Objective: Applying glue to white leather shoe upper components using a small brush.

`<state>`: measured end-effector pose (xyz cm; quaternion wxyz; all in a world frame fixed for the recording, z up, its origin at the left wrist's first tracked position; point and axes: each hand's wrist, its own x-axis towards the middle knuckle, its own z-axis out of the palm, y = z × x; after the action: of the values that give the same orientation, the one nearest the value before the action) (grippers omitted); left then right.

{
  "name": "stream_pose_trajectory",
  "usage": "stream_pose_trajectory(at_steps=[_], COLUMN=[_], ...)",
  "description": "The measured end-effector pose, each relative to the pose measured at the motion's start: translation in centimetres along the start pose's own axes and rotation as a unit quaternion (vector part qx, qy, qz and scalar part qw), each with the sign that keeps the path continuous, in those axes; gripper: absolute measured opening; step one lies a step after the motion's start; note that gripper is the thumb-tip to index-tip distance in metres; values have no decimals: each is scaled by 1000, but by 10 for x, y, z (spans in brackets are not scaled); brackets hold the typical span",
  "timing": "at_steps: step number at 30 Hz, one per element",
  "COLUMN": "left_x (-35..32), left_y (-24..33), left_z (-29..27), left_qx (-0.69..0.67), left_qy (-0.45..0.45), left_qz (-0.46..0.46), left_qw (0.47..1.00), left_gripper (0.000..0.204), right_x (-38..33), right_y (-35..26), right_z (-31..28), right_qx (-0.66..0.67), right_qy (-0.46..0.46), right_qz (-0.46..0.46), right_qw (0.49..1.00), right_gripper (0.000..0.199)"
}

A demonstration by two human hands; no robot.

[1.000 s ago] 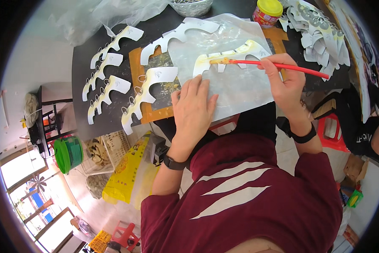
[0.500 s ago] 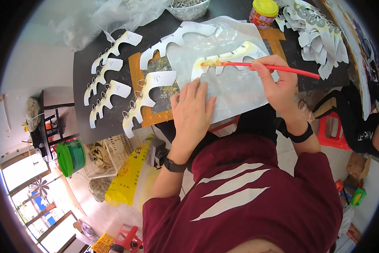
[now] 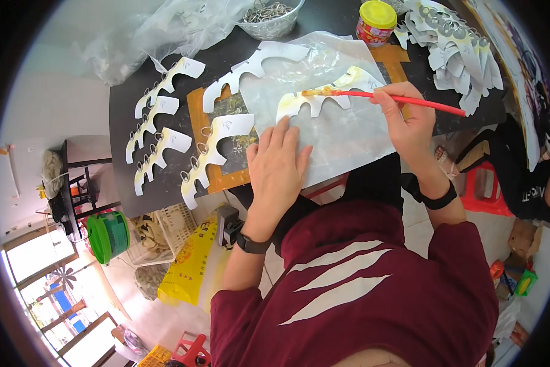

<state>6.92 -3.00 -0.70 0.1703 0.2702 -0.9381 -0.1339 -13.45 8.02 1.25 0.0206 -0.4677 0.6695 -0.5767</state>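
Note:
A white scalloped paper piece [image 3: 348,79], smeared with yellowish paste along its upper edge, lies on a translucent plastic sheet [image 3: 342,137]. My right hand [image 3: 406,125] is closed around a red-handled brush [image 3: 359,94]. The paste-coated bristles touch the piece near its left part. Lying flat, my left hand [image 3: 278,165] has its fingers stretched out and slightly apart. Its fingertips reach the piece's lower left edge, and the palm rests on the sheet. Beside it lies a similar scalloped piece [image 3: 217,140] with metal rings along its pasted edge.
Several ringed pieces [image 3: 159,113] lie at the table's left, and a plain one [image 3: 250,67] overlaps the sheet. A clear bowl [image 3: 269,27] of rings, a yellow-lidded jar [image 3: 376,23] and a ringed pile [image 3: 458,49] stand farther back. Brown tape [image 3: 217,177] crosses the black table.
The brush tip has shifted slightly right along the pasted edge. My left hand keeps its place at the piece. The view itself has moved a little.

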Motion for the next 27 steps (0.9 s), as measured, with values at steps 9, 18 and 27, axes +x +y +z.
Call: stream_pose_trajectory(at_steps=[9,18,27], left_x=[3,2,1], left_y=[-2,-1,-1], left_z=[0,3,4], left_qx=[12,16,22], left_qy=[-10,-3,5], left_qz=[5,7,8], left_qw=[1000,1000,1000], left_gripper=[33,33,33], right_x=[2,-3,-8], right_y=[1,-3,-1], right_z=[1,-3,-3], right_qx=[-8,18,-11], right_qy=[2,0,5], right_qz=[-14,7,9], right_qw=[1000,1000,1000], right_gripper=[4,3,4])
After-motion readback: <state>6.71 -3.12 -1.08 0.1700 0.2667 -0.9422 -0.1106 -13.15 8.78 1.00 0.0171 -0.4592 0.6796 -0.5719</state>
